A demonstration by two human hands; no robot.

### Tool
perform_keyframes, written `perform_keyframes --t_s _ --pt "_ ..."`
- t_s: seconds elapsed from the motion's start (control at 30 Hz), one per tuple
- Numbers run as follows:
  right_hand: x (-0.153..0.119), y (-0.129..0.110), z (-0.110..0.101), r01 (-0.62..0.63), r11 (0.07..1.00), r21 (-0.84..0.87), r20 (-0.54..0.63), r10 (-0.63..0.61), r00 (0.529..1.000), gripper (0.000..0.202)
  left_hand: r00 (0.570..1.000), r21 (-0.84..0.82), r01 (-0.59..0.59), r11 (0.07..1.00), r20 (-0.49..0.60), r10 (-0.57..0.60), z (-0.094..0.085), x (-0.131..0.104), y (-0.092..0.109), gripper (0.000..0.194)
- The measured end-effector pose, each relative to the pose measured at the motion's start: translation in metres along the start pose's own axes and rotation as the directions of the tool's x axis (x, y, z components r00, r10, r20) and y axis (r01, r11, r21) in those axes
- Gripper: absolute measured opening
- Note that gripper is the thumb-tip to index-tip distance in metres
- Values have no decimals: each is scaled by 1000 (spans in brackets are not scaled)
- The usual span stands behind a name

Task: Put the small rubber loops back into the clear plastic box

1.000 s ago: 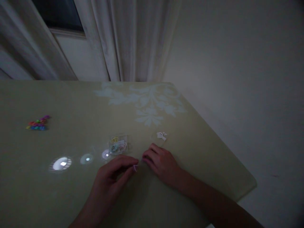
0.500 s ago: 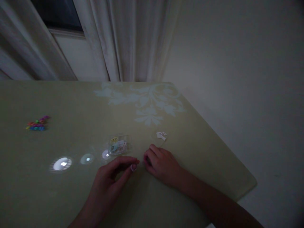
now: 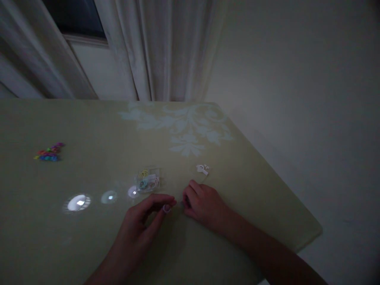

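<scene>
My left hand (image 3: 142,221) pinches a small pale elastic band (image 3: 166,208), which loops at the thumb and fingertips. Facing it across a narrow gap, my right hand (image 3: 203,202) has its fingers curled together. Whatever sits in those right fingertips is too small and dim to make out. Just beyond both hands lies a clear plastic box (image 3: 149,180) with yellow, blue-green and pinkish bands in it. A white cut-out piece (image 3: 202,169), with small white bits beside it, rests on the table past my right knuckles.
On the far left of the green table (image 3: 97,237) is a pile of small bright coloured pieces (image 3: 50,152). Lamp reflections (image 3: 79,202) shine on the glossy top. Curtains (image 3: 178,51) hang behind, and a pale wall (image 3: 297,99) borders the right edge.
Both hands have shifted very slightly to the right in view, along with the whole scene. The gap between their fingertips is slightly wider. The left pinch stays on the band.
</scene>
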State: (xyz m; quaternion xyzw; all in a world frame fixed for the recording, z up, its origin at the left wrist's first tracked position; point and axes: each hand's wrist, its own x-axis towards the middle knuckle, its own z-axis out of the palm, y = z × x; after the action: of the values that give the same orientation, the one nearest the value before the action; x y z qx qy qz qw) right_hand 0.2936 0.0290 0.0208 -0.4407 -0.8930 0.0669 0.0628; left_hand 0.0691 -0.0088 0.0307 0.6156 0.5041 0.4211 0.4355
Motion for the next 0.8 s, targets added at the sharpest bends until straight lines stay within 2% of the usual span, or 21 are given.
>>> perform_keyframes --t_s 0.07,0.17,0.23,0.33,0.53,0.67,0.8 --pt "0 0 -3 -29 995 91 -3 29 1000 7 1000 26 -27 999 16 26 -1 -1 -1 18" --pt "-1 -3 -9 -48 947 316 -63 71 995 10 998 58 -46 997 44 43 -1 -2 -1 20" --pt "-2 -5 -11 -20 896 444 -129 86 988 13 998 62 -49 997 51 46 0 -2 0 20" --pt "-5 -9 -11 37 838 544 -201 88 976 15 996 74 -80 994 57 76 0 -2 0 20" --pt "-6 -19 -5 50 842 537 -287 126 950 13 978 76 -197 978 78 191 -1 -1 -5 24" --pt "-5 -24 -3 86 889 449 -377 101 921 9 974 52 -224 973 27 223 1 -1 -5 27" --pt "-5 -25 -4 109 922 372 -442 73 894 6 978 40 -206 978 23 206 0 -2 -1 27"
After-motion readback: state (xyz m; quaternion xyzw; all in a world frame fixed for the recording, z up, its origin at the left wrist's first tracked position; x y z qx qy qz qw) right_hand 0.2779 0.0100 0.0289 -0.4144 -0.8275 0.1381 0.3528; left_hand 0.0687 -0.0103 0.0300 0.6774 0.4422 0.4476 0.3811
